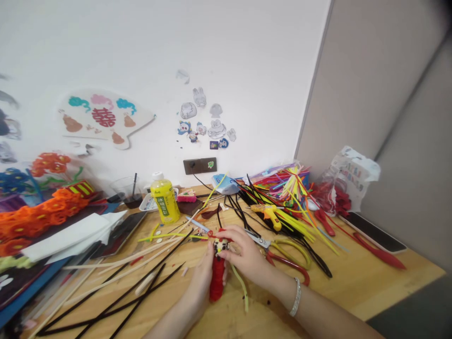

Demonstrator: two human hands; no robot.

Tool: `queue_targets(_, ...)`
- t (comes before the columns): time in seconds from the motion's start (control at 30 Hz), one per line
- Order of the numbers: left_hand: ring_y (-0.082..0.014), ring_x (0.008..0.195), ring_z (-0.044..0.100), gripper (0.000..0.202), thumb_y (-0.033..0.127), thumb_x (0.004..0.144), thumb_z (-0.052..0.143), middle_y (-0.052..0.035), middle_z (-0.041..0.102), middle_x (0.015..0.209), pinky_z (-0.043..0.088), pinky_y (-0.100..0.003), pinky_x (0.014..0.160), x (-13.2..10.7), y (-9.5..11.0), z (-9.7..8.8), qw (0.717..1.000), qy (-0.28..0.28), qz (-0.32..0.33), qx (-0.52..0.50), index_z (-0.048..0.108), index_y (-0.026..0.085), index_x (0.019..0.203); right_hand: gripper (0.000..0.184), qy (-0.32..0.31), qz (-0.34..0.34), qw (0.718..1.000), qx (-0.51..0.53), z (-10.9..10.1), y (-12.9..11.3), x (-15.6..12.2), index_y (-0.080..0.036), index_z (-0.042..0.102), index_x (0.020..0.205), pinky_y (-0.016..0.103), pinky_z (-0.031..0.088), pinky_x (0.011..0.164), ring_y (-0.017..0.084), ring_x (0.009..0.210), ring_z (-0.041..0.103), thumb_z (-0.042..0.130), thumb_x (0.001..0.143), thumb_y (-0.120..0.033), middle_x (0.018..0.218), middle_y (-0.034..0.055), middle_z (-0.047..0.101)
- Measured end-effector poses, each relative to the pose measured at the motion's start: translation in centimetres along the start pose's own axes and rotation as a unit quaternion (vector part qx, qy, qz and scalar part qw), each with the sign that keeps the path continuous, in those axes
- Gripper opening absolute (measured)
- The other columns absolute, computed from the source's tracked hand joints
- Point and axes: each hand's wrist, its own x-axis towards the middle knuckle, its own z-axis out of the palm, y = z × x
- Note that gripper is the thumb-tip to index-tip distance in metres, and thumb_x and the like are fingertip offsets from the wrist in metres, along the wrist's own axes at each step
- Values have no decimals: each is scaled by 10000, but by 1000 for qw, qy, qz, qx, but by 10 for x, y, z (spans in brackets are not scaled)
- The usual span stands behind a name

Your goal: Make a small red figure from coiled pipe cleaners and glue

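Observation:
Between my two hands is a small fuzzy figure with a red body, a pale head with dark spots, and red on top; it looks made of pipe cleaners. My left hand is closed around the red body from the left. From the right, my right hand grips the head between thumb and fingers. A yellow-green pipe cleaner trails below my right hand; where its upper end goes is hidden. Just right of that hand lie scissors with yellow and red handles.
Black pipe cleaners spread across the left of the wooden table. A yellow bottle stands behind them. A yellow glue gun and a heap of coloured pipe cleaners lie at right, near a phone. Orange flowers sit far left.

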Motion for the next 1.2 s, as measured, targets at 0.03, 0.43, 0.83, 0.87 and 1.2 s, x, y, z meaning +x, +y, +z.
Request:
queue_targets(0.03,-91,318,410,529,703,719,382,46,494,366,282,-206,367,0,0,0,1000,3,1,5,459,198,580,320,0,0,1000,0,0,0,0,-258,593,1082,345,368,946,188,1068,490,641,766,-259,1088,45,565)
queue_targets(0.43,-77,346,418,446,641,666,548,62,510,457,309,-182,348,12,8,-10,997,7,41,-57,522,198,709,522,14,15,999,37,-8,8,0,-275,357,1321,372,366,975,196,1149,471,538,832,-268,1310,61,473)
queue_targets(0.83,-69,367,443,430,611,630,604,70,541,509,349,-177,363,46,40,-61,973,68,206,-75,495,201,698,346,141,79,986,-26,-10,48,3,-193,506,1120,364,488,787,179,829,586,510,776,-230,1099,98,589)
queue_targets(0.87,-70,369,446,426,606,631,608,70,540,510,353,-180,366,46,42,-63,972,68,211,-74,493,201,696,342,145,78,985,-42,-10,51,3,-191,512,1109,365,490,779,182,829,585,511,769,-228,1087,97,593)
queue_targets(1.2,-89,429,505,370,547,704,584,70,517,564,379,-190,397,44,76,-109,961,84,247,-87,475,199,763,277,146,67,980,-119,-12,60,2,-170,541,1010,359,491,733,194,785,580,486,742,-211,1004,97,611)
